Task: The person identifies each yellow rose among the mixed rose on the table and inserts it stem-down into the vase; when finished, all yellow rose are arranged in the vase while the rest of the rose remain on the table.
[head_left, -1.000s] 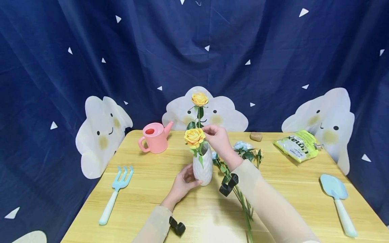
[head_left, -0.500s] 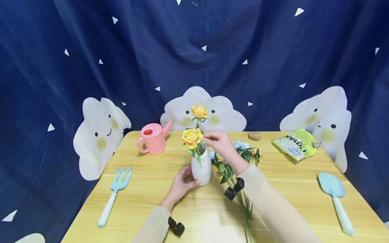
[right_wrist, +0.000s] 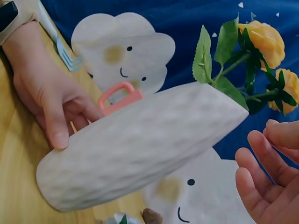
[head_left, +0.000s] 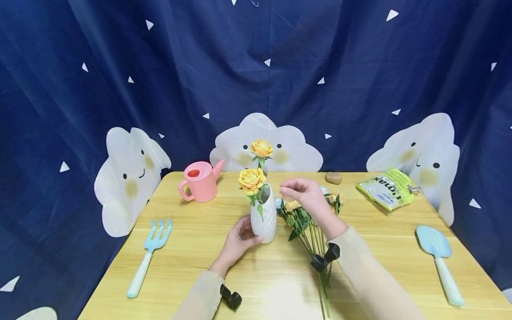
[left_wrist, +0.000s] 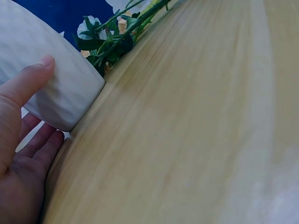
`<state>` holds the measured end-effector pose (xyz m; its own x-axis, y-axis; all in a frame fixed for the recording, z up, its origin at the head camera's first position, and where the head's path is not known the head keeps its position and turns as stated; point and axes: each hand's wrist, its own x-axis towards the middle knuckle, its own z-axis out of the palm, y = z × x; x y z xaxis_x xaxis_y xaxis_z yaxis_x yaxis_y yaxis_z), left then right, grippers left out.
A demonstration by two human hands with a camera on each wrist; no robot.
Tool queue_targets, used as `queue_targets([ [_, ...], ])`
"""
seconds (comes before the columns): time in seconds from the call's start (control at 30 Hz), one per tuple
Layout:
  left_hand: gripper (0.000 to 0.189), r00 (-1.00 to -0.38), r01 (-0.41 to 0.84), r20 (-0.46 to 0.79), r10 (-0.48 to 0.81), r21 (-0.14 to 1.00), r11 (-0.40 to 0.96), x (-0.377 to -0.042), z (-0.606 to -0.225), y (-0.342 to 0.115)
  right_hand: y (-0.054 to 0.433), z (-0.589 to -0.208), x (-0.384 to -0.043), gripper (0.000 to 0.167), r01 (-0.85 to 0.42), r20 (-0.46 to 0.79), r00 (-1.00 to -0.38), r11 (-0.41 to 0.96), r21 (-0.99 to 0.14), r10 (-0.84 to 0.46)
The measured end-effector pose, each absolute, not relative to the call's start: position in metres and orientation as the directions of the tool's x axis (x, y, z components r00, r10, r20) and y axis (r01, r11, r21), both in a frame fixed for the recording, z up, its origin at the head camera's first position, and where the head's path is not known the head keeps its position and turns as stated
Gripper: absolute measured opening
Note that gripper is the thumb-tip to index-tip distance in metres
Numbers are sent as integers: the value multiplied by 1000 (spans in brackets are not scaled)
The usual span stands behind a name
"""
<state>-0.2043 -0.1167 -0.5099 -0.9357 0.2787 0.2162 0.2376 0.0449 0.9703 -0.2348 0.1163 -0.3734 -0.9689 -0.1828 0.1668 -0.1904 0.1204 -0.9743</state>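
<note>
A white textured vase (head_left: 264, 222) stands on the wooden table, two yellow roses (head_left: 252, 181) rising from its mouth. Low on its side, my left hand (head_left: 237, 243) grips it, thumb in front and fingers around the far side, as the left wrist view also shows. My right hand (head_left: 306, 195) hovers just right of the vase mouth, apart from it; in the right wrist view its fingers (right_wrist: 261, 158) are loosely bent and hold nothing. Below that hand lies a bunch of artificial flowers (head_left: 302, 222), yellow and pale blue, partly hidden by the hand and forearm.
A pink watering can (head_left: 202, 182) stands at the back left, with a light blue hand fork (head_left: 149, 258) nearer. To the right lie a green pouch (head_left: 388, 190) with a clip, a brown stone (head_left: 333, 178) and a blue trowel (head_left: 438, 258). A navy curtain hangs behind.
The farther rose has sunk lower into the vase. My right hand has let go of its stem and moved right, away from the vase. The left hand keeps its hold.
</note>
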Motion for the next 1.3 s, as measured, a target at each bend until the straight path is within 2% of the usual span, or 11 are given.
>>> queue_targets([
  [0.3,64,-936,242,221,275,969,45,-204,-511,-119,140,-387,-220,27,-178,160,-970,88,-980,-181],
  [0.6,62,-935,245,224,277,969,43,-204,-510,-119,177,-410,-208,15,-128,111,-979,90,-988,-169],
  [0.87,63,-927,270,252,279,962,28,-205,-512,-118,212,-439,-193,23,-51,43,-992,64,-997,-117],
  [1.1,63,-927,266,251,280,964,16,-206,-511,-118,231,-459,-182,39,79,-91,-993,152,-985,-75],
  [1.3,62,-929,258,242,281,966,20,-206,-512,-117,243,-472,-179,40,251,-256,-966,108,-962,-32],
])
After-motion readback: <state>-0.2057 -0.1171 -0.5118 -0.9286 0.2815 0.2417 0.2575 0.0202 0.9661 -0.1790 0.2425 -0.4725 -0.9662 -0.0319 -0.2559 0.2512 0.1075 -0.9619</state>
